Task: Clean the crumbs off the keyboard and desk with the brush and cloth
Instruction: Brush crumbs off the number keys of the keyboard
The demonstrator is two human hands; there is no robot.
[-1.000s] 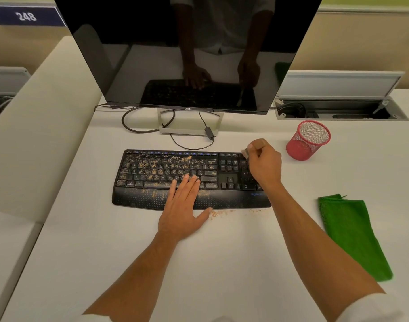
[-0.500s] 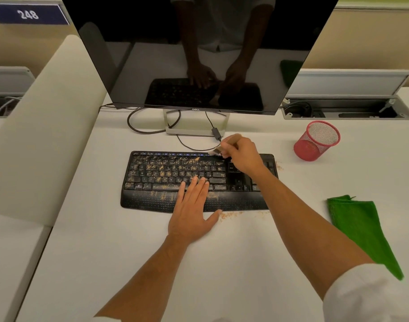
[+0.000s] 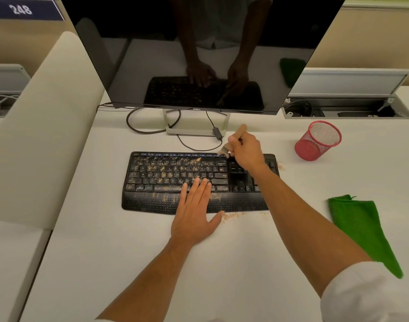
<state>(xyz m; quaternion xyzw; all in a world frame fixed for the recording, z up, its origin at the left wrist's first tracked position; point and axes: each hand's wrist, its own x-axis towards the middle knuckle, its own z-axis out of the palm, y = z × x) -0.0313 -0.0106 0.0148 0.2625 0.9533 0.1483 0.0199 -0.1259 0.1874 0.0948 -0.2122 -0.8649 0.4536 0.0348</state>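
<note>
Right hand (image 3: pixel 246 151) grips the brush (image 3: pixel 233 141) at the crumbed keyboard's (image 3: pixel 175 173) top edge.
Left hand (image 3: pixel 196 212) lies flat, fingers straight, on its lower middle.

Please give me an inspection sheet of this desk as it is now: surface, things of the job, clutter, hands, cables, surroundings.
Surface: white desk; crumbs lie along the keyboard's front edge and off its right end.
Job's things: black keyboard, crumbs thick on the main keys; brush, bristles at the top key row; green cloth lying unused to the right.
Clutter: red mesh cup, tilted.
Hands: left hand flat on the keyboard's front part, steadying it; right hand grips the brush.
Cables: dark cables looped behind the keyboard, by the monitor stand.
Surroundings: dark monitor; open cable tray; cream divider.
</note>
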